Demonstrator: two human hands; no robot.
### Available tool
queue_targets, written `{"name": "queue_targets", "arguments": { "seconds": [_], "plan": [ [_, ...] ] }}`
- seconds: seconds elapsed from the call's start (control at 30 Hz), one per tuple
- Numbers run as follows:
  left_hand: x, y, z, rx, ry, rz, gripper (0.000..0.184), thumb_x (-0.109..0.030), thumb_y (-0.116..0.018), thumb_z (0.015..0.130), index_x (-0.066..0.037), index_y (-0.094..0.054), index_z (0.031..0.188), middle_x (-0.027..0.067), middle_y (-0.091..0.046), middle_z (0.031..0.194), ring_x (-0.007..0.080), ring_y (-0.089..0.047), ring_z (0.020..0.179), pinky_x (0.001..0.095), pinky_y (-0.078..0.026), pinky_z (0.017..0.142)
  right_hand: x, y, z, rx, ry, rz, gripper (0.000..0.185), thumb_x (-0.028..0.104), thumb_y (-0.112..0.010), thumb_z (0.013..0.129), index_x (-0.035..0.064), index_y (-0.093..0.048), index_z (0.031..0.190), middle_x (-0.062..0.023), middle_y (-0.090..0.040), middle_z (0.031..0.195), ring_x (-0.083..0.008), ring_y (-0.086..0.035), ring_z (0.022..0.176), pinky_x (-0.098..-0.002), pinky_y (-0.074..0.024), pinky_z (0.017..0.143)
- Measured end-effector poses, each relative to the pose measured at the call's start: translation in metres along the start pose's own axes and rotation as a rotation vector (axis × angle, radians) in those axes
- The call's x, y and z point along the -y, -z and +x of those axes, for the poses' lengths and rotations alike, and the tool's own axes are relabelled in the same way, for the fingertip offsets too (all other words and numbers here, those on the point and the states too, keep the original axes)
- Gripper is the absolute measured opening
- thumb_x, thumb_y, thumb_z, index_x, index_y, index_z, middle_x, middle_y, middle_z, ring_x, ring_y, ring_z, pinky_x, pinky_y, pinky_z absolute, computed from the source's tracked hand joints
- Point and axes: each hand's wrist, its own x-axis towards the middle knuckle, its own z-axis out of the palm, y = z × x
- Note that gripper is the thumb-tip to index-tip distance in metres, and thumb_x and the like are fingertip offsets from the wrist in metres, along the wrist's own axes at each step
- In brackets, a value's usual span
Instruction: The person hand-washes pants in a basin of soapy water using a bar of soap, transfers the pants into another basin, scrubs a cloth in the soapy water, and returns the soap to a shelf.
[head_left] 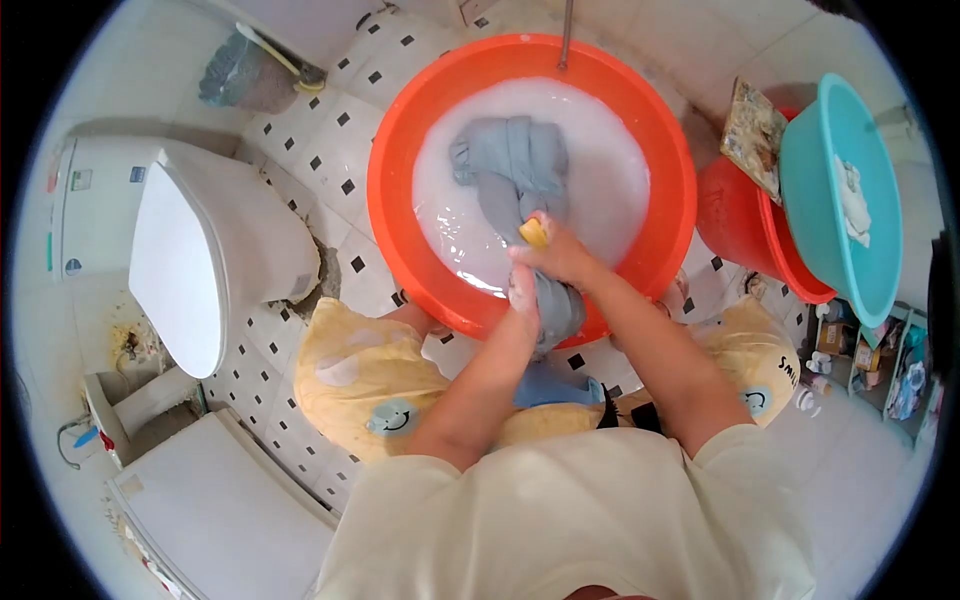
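Observation:
A wet grey garment lies partly in the cloudy, soapy water of a big orange basin. One end of the cloth is drawn toward me and hangs over the basin's near rim. My left hand is closed on the garment near that rim. Just above it, my right hand grips a yellow bar of soap, held against the cloth. Both hands are close together, and the fingers of the left are partly hidden by the fabric.
To the right, a teal basin with a white cloth rests by a red bucket and a worn board. A toilet stands left, a trash bin behind it. A shelf with bottles sits right.

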Motion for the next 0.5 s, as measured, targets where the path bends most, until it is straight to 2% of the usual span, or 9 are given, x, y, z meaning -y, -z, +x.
{"name": "queue_targets", "arguments": {
  "seconds": [0.07,0.13,0.2,0.27,0.37,0.4,0.43,0.47,0.5],
  "plan": [
    [0.01,0.032,0.022,-0.017,0.041,-0.087,0.051,-0.041,-0.028,0.094,-0.005,-0.038,0.129,0.0088,-0.048,0.121,0.0224,-0.048,0.11,0.033,-0.038,0.094,-0.004,-0.001,-0.009,0.069,0.003,0.138,0.067,0.029,-0.067,0.068,0.0051,-0.039,0.124,-0.0198,-0.052,0.11,-0.0313,-0.051,0.105,-0.0367,-0.0401,0.089],
    [0.022,0.049,0.043,-0.043,-0.034,-0.073,0.053,-0.043,-0.028,0.093,-0.004,-0.038,0.128,0.0103,-0.047,0.122,0.0238,-0.047,0.111,0.0339,-0.037,0.095,0.001,0.008,-0.018,0.098,-0.037,0.332,0.069,0.021,-0.068,0.064,0.0072,-0.037,0.124,-0.0187,-0.054,0.106,-0.0294,-0.052,0.102,-0.0357,-0.0407,0.087],
    [0.021,0.044,0.04,-0.139,-0.108,-0.042,0.055,-0.044,-0.028,0.093,-0.002,-0.038,0.128,0.012,-0.046,0.123,0.0254,-0.046,0.111,0.0355,-0.037,0.095,0.009,0.013,-0.023,0.146,-0.04,0.145,0.067,0.014,-0.065,0.062,0.0071,-0.038,0.123,-0.0136,-0.053,0.102,-0.0226,-0.051,0.097,-0.0317,-0.0414,0.084],
    [-0.006,-0.006,0.012,-0.295,-0.178,0.002,0.057,-0.044,-0.029,0.093,0.0,-0.038,0.128,0.0141,-0.045,0.123,0.027,-0.046,0.111,0.0377,-0.038,0.095,0.024,0.022,-0.028,0.211,0.016,0.018,0.066,0.01,-0.064,0.061,0.0081,-0.039,0.122,-0.0113,-0.053,0.099,-0.0194,-0.051,0.093,-0.03,-0.0421,0.082],
    [-0.038,0.0,0.006,-0.179,0.311,-0.323,0.057,-0.043,-0.031,0.092,0.0,-0.036,0.129,0.0166,-0.044,0.124,0.0285,-0.047,0.109,0.0405,-0.039,0.094,0.061,0.024,-0.055,0.359,0.146,-0.05,0.065,0.01,-0.064,0.061,0.0115,-0.04,0.122,-0.0131,-0.053,0.097,-0.0223,-0.052,0.092,-0.0325,-0.0426,0.081],
    [-0.027,0.022,0.016,0.413,0.082,-0.453,0.054,-0.041,-0.034,0.092,0.001,-0.039,0.127,0.0179,-0.045,0.123,0.0289,-0.049,0.106,0.0403,-0.041,0.093,0.072,0.02,-0.066,0.417,0.175,-0.051,0.064,0.012,-0.065,0.063,0.0129,-0.04,0.122,-0.0146,-0.052,0.098,-0.0249,-0.052,0.093,-0.0345,-0.0425,0.082],
    [-0.03,0.029,0.019,0.661,0.075,-0.517,0.053,-0.042,-0.035,0.09,-0.001,-0.039,0.124,0.017,-0.045,0.122,0.0289,-0.049,0.105,0.0407,-0.04,0.092,0.077,0.009,-0.079,0.406,0.245,-0.087,0.06,0.02,-0.065,0.066,0.014,-0.041,0.121,-0.0151,-0.052,0.103,-0.0278,-0.05,0.099,-0.0377,-0.0416,0.083],
    [-0.029,0.033,0.021,0.711,0.122,-0.525,0.052,-0.042,-0.036,0.089,-0.002,-0.04,0.122,0.0161,-0.046,0.121,0.0289,-0.048,0.105,0.0412,-0.04,0.092,0.081,0.0,-0.087,0.394,0.315,-0.125,0.057,0.027,-0.066,0.069,0.0151,-0.043,0.12,-0.0156,-0.051,0.108,-0.0308,-0.048,0.104,-0.0409,-0.0407,0.085],
    [-0.027,0.034,0.022,0.688,0.162,-0.51,0.051,-0.043,-0.036,0.088,-0.003,-0.041,0.119,0.0152,-0.046,0.119,0.0289,-0.048,0.104,0.0417,-0.039,0.091,0.086,-0.005,-0.088,0.343,0.28,-0.201,0.055,0.031,-0.064,0.071,0.0155,-0.044,0.12,-0.0152,-0.05,0.108,-0.0305,-0.047,0.105,-0.0415,-0.0403,0.085]
  ]
}}
